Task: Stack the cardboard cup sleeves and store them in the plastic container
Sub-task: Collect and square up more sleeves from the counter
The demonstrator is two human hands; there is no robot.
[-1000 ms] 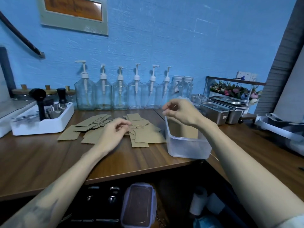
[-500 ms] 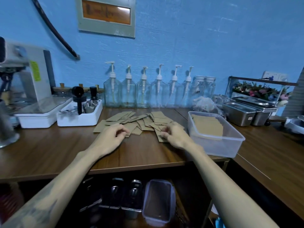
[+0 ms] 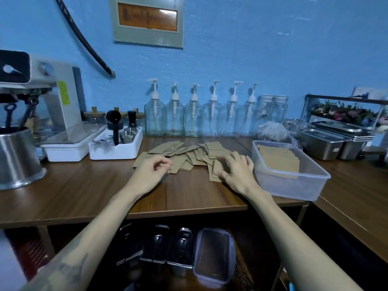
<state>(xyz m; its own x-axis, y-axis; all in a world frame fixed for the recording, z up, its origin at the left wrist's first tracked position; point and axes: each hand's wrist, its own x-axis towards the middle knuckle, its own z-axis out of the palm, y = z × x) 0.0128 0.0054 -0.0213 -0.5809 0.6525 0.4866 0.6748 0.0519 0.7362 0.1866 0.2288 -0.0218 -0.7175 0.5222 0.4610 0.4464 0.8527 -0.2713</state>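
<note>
Your right hand [image 3: 235, 171] lay with fingers spread on the loose cup sleeves [image 3: 189, 154] at twelve o'clock, likely raking them together; your left hand [image 3: 152, 171] hovered loosely curled, holding nothing. The plastic container [image 3: 294, 185], at two o'clock, already held a flat stack within easy reach.

Six pump bottles [image 3: 193, 116] line the wall beside a coffee machine [image 3: 39, 95].

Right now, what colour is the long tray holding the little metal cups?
White: the long plastic tray with the small metal cups shows best in the head view.
</note>
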